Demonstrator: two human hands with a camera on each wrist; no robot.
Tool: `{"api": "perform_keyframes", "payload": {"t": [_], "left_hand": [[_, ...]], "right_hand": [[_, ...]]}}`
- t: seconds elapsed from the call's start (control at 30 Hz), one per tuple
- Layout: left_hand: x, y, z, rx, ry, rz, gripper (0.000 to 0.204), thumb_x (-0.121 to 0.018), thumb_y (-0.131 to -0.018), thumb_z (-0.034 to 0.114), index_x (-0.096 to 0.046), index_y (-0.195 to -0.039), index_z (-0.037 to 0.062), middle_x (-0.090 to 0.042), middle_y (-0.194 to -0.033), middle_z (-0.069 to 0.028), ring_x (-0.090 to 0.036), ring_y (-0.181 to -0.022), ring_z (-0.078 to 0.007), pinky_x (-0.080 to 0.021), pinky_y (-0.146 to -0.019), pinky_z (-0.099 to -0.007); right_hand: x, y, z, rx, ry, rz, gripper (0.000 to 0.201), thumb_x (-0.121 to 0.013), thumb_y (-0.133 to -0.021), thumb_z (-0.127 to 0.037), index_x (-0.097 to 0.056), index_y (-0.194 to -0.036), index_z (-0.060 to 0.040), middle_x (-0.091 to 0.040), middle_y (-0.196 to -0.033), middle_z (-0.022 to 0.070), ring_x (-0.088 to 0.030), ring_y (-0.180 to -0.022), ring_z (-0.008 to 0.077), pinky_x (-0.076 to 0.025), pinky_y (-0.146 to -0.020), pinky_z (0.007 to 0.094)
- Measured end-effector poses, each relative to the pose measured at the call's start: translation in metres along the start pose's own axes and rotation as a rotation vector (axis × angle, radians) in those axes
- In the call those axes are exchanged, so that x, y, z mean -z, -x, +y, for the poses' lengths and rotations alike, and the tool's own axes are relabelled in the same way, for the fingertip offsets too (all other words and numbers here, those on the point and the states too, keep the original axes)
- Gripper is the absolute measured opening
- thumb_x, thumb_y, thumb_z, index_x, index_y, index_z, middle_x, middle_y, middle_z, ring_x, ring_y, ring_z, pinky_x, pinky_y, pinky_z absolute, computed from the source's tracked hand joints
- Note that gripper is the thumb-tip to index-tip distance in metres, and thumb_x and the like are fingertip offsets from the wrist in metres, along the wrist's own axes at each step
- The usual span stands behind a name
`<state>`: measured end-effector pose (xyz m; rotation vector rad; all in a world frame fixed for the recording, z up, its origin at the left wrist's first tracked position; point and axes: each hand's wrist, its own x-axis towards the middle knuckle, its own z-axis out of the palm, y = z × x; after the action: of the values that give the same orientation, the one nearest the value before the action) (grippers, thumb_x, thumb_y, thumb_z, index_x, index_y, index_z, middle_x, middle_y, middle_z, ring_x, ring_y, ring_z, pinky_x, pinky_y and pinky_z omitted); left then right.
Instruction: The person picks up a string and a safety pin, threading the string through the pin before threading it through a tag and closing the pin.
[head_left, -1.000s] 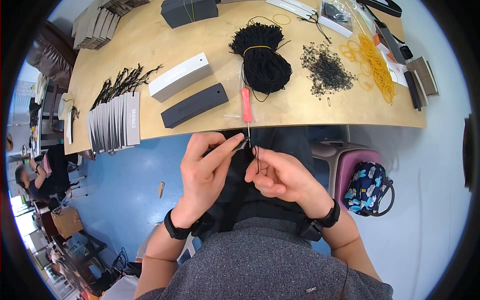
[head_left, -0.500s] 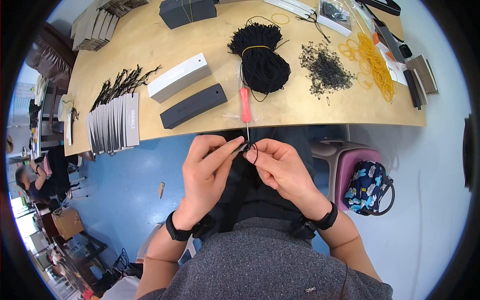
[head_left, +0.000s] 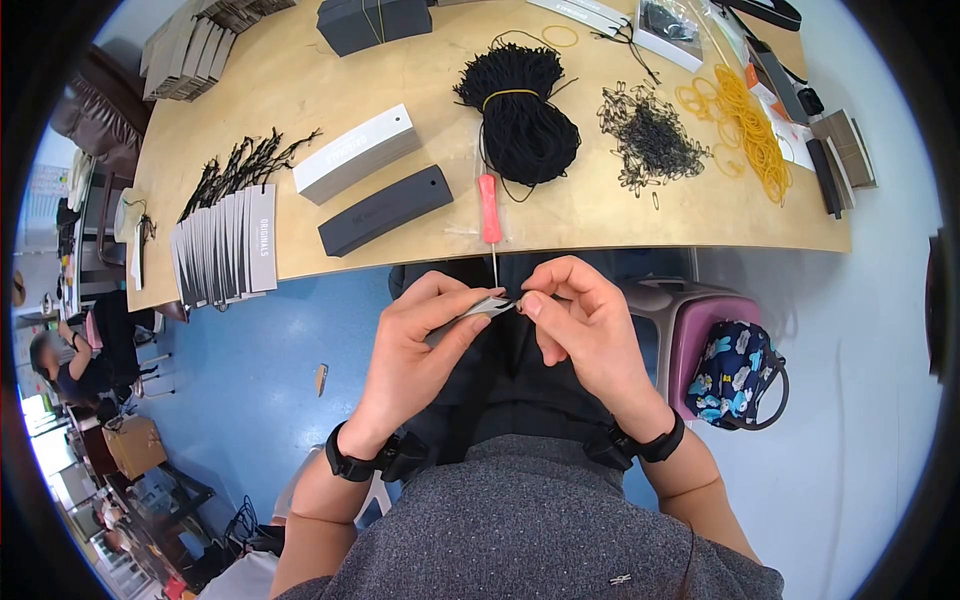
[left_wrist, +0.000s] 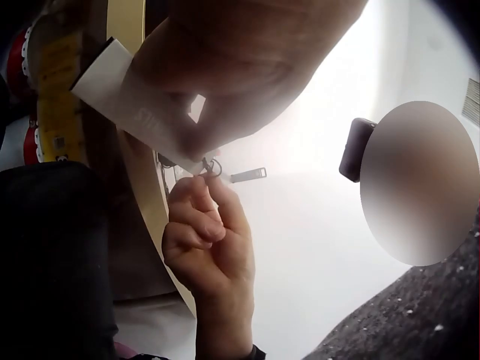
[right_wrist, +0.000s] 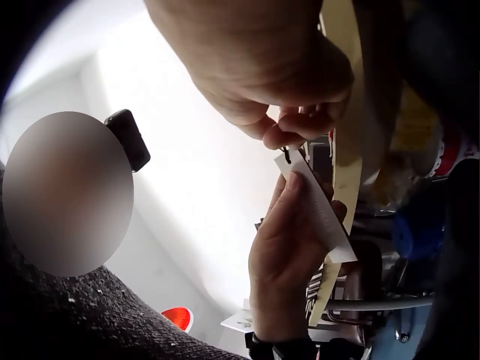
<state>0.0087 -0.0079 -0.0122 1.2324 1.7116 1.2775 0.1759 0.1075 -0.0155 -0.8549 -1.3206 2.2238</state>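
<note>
In the head view my left hand (head_left: 410, 340) pinches a narrow hang tag (head_left: 487, 308) between thumb and fingers, just off the table's front edge. The tag's pale face with faint lettering shows in the right wrist view, where a thin black cord (right_wrist: 286, 156) passes through its end. My right hand (head_left: 590, 335) pinches the cord at that end with thumb and index finger, its other fingers bent. Just beyond the hands, a red-handled tool (head_left: 488, 208) lies on the table, its thin metal shaft pointing over the edge toward them.
On the table (head_left: 330, 105) lie a bundle of black cords (head_left: 525, 130), a pile of safety pins (head_left: 655, 135), yellow rubber bands (head_left: 750, 130) and stacks of white tags (head_left: 355, 150) and dark tags (head_left: 385, 212). Corded tags (head_left: 225, 240) fan out at left. A pink stool (head_left: 700, 325) holds a patterned bag (head_left: 738, 375).
My right hand drew a cord loop over by the tool's shaft, then moved slightly right to the tag's end. My left hand has turned the tag so its light face shows.
</note>
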Motion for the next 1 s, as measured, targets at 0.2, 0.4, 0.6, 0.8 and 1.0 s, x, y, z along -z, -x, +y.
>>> {"api": "perform_keyframes", "payload": {"t": [0.2,0.4,0.6,0.8,1.0], "left_hand": [[-0.001,0.001,0.008,-0.027,-0.099,0.0,0.029,-0.071,-0.087,-0.001,-0.074,-0.114,0.0075,-0.062,-0.089,-0.0056,-0.06,-0.079,-0.0163,-0.047,-0.069,-0.0272],[-0.003,0.001,0.006,-0.035,-0.139,0.017,0.03,-0.07,-0.086,-0.003,-0.074,-0.115,0.0064,-0.062,-0.09,-0.0059,-0.059,-0.08,-0.0157,-0.047,-0.071,-0.0267],[0.001,-0.002,0.001,-0.029,-0.128,0.038,0.03,-0.07,-0.087,-0.003,-0.073,-0.115,0.0063,-0.061,-0.089,-0.0066,-0.06,-0.078,-0.0167,-0.048,-0.07,-0.0273],[0.005,-0.001,0.004,0.026,-0.028,-0.057,0.028,-0.069,-0.088,-0.001,-0.072,-0.115,0.0044,-0.062,-0.088,-0.0068,-0.059,-0.077,-0.0167,-0.047,-0.069,-0.0272],[0.012,0.0,0.003,0.112,-0.026,-0.163,0.026,-0.066,-0.091,-0.001,-0.072,-0.116,0.0019,-0.063,-0.091,-0.0037,-0.057,-0.08,-0.0105,-0.044,-0.07,-0.0236]], "right_hand": [[0.003,-0.004,0.005,-0.058,-0.114,0.01,0.018,-0.066,-0.096,-0.009,-0.058,-0.109,-0.0006,-0.062,-0.088,0.0032,-0.054,-0.056,0.0054,-0.039,-0.047,0.0188],[0.001,-0.002,0.0,-0.044,-0.089,0.024,0.022,-0.064,-0.095,-0.005,-0.055,-0.114,-0.0005,-0.061,-0.09,0.0042,-0.053,-0.056,0.0047,-0.039,-0.047,0.0188],[-0.001,0.007,-0.015,0.005,0.175,0.01,0.033,-0.064,-0.094,-0.002,-0.055,-0.126,-0.002,-0.06,-0.088,0.0012,-0.05,-0.058,0.0009,-0.038,-0.048,0.0182],[0.005,0.011,-0.02,0.228,0.395,0.057,0.031,-0.062,-0.092,0.001,-0.062,-0.123,-0.0033,-0.06,-0.083,-0.0007,-0.044,-0.057,0.0014,-0.035,-0.053,0.0197],[0.011,0.007,-0.029,0.504,0.722,0.195,0.024,-0.06,-0.09,0.006,-0.07,-0.108,-0.0035,-0.054,-0.078,0.0016,-0.044,-0.059,0.0051,-0.035,-0.054,0.022]]}}
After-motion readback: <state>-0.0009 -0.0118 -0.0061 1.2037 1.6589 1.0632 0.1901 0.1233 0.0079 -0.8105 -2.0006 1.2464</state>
